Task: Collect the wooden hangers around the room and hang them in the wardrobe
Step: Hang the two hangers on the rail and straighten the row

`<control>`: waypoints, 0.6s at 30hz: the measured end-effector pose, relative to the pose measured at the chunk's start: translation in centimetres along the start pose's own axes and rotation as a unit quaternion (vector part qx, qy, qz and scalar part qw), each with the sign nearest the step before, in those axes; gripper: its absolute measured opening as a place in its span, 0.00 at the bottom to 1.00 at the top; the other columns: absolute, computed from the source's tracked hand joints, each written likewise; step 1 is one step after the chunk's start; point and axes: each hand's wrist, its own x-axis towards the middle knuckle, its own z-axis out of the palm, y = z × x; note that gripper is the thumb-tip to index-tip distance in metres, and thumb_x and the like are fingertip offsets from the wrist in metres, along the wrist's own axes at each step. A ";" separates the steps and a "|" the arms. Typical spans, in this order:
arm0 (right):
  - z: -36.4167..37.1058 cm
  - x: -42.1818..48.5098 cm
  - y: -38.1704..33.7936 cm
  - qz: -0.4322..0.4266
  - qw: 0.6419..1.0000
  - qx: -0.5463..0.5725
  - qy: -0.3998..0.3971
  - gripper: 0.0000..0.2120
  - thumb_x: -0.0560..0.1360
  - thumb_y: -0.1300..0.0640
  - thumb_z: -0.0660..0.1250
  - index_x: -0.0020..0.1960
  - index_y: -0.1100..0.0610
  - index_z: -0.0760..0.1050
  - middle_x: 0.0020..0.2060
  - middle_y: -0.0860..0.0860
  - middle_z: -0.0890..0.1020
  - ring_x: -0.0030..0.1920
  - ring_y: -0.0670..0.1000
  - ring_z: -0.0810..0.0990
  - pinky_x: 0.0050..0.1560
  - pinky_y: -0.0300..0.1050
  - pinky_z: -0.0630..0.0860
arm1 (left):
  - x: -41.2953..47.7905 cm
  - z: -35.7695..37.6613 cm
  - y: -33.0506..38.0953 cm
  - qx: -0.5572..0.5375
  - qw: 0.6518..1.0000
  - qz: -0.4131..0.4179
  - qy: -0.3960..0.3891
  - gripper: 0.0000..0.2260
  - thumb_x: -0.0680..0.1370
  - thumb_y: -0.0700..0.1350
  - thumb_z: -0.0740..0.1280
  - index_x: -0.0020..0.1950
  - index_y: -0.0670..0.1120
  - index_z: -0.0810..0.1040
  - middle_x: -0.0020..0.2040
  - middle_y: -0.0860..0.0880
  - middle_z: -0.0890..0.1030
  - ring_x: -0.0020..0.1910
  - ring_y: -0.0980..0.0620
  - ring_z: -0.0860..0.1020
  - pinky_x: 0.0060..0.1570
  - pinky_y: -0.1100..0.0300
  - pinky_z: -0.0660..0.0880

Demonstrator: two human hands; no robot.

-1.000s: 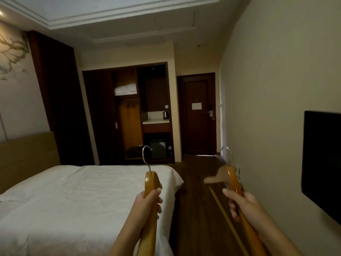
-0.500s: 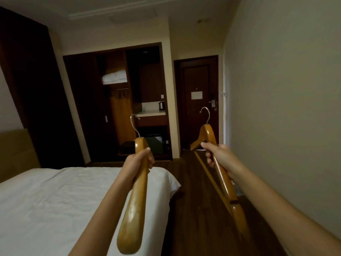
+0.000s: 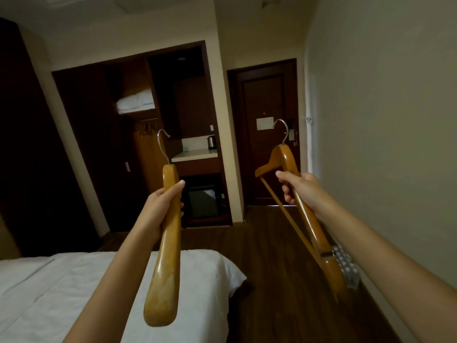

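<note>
My left hand [image 3: 160, 206] grips a wooden hanger [image 3: 167, 256] by its upper arm, seen edge-on, with its metal hook pointing up. My right hand [image 3: 300, 190] grips a second wooden hanger [image 3: 319, 243] near its top, its crossbar and hook visible in front of the door. Ahead on the left stands the open wardrobe [image 3: 138, 149]. Several hangers [image 3: 148, 127] hang on its rail below a shelf with folded white bedding [image 3: 136, 103].
A bed with white sheets [image 3: 74, 293] fills the lower left. Dark wood floor [image 3: 267, 256] runs between the bed and the right wall to the dark door [image 3: 264, 100]. A counter with a kettle [image 3: 212, 142] and a minibar sit beside the wardrobe. Packed bottles [image 3: 346, 266] lie by the wall.
I have moved forward along the bed toward the wardrobe. Both hands stay raised with their hangers, and the wardrobe and door look larger.
</note>
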 end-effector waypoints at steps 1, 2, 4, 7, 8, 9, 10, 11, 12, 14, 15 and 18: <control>-0.6 2.8 0.6 -0.002 1.000 0.001 0.002 0.08 0.75 0.52 0.67 0.44 0.58 0.77 0.27 0.49 0.77 0.25 0.45 0.75 0.27 0.34 0.74 | 2.6 1.0 -0.4 0.000 1.000 0.002 0.005 0.18 0.76 0.57 0.64 0.58 0.46 0.74 0.46 0.46 0.78 0.42 0.49 0.78 0.37 0.59 0.74; -1.1 5.6 1.2 -0.004 1.000 0.000 0.003 0.08 0.75 0.52 0.67 0.44 0.57 0.77 0.27 0.49 0.77 0.25 0.45 0.76 0.28 0.35 0.74 | 5.2 1.9 -0.8 0.000 1.000 0.005 0.010 0.18 0.76 0.57 0.65 0.59 0.46 0.73 0.47 0.45 0.78 0.43 0.49 0.78 0.37 0.59 0.74; -2.0 11.2 2.3 -0.014 1.000 -0.011 0.003 0.08 0.75 0.52 0.67 0.44 0.57 0.77 0.28 0.49 0.77 0.26 0.45 0.75 0.29 0.35 0.74 | 10.1 4.0 -1.5 -0.002 1.000 0.012 0.011 0.18 0.76 0.55 0.65 0.61 0.45 0.73 0.47 0.45 0.78 0.42 0.49 0.78 0.37 0.59 0.73; -3.3 20.8 3.9 -0.033 0.999 -0.030 -0.005 0.08 0.75 0.52 0.67 0.44 0.57 0.77 0.29 0.48 0.76 0.28 0.44 0.75 0.30 0.34 0.74 | 18.3 7.4 -2.9 -0.002 1.000 0.020 0.012 0.20 0.76 0.53 0.67 0.63 0.43 0.72 0.47 0.44 0.78 0.42 0.49 0.78 0.37 0.59 0.73; -3.6 23.6 4.3 -0.037 0.999 -0.035 -0.008 0.08 0.76 0.52 0.67 0.44 0.57 0.77 0.29 0.48 0.76 0.28 0.44 0.74 0.30 0.33 0.74 | 20.6 8.3 -3.2 0.002 1.000 0.021 0.011 0.21 0.76 0.52 0.67 0.64 0.43 0.72 0.49 0.44 0.78 0.43 0.48 0.78 0.38 0.59 0.74; -3.9 27.1 4.6 -0.042 0.998 -0.038 -0.017 0.08 0.76 0.52 0.67 0.44 0.57 0.77 0.29 0.48 0.75 0.28 0.44 0.74 0.30 0.33 0.73 | 23.6 9.6 -3.6 0.003 1.000 0.023 0.013 0.22 0.75 0.52 0.68 0.66 0.43 0.72 0.50 0.43 0.78 0.43 0.48 0.79 0.39 0.58 0.75; -4.1 30.5 4.7 -0.046 0.998 -0.041 -0.025 0.08 0.76 0.52 0.66 0.45 0.57 0.77 0.29 0.48 0.75 0.28 0.44 0.73 0.30 0.33 0.73 | 26.4 10.7 -3.9 -0.001 1.000 0.025 0.018 0.23 0.75 0.52 0.68 0.66 0.43 0.72 0.50 0.43 0.78 0.43 0.48 0.79 0.40 0.57 0.76; -4.3 34.1 4.7 -0.051 0.997 -0.043 -0.034 0.08 0.76 0.52 0.66 0.45 0.57 0.77 0.30 0.48 0.74 0.28 0.44 0.73 0.31 0.34 0.73 | 29.5 11.9 -4.0 -0.004 0.999 0.030 0.027 0.23 0.75 0.52 0.68 0.66 0.43 0.72 0.50 0.43 0.78 0.43 0.48 0.79 0.40 0.56 0.77; -4.3 37.6 4.8 -0.056 0.997 -0.044 -0.042 0.07 0.76 0.52 0.66 0.45 0.57 0.77 0.30 0.48 0.74 0.28 0.44 0.73 0.32 0.34 0.73 | 32.5 13.1 -4.0 -0.007 0.999 0.033 0.037 0.22 0.75 0.52 0.68 0.65 0.43 0.72 0.49 0.43 0.78 0.43 0.48 0.80 0.41 0.56 0.77; -3.8 43.9 5.6 -0.062 0.996 -0.039 -0.054 0.07 0.76 0.52 0.66 0.44 0.56 0.76 0.30 0.48 0.74 0.29 0.45 0.73 0.34 0.36 0.73 | 37.6 15.2 -4.1 -0.006 0.998 0.037 0.046 0.20 0.75 0.52 0.68 0.62 0.43 0.73 0.48 0.43 0.79 0.43 0.48 0.80 0.42 0.56 0.78; -3.4 47.0 6.5 -0.061 0.996 -0.035 -0.058 0.07 0.76 0.53 0.66 0.43 0.56 0.76 0.30 0.48 0.74 0.29 0.45 0.73 0.35 0.36 0.73 | 40.2 16.1 -4.4 -0.003 0.998 0.037 0.049 0.18 0.75 0.52 0.68 0.61 0.44 0.74 0.47 0.44 0.79 0.42 0.48 0.80 0.42 0.56 0.78; -1.8 55.6 10.2 -0.037 0.997 -0.024 -0.069 0.07 0.75 0.53 0.66 0.43 0.56 0.76 0.30 0.48 0.75 0.29 0.45 0.73 0.34 0.36 0.73 | 47.1 18.2 -6.4 0.022 0.998 0.020 0.051 0.16 0.75 0.52 0.68 0.57 0.45 0.75 0.46 0.44 0.79 0.41 0.48 0.81 0.39 0.58 0.78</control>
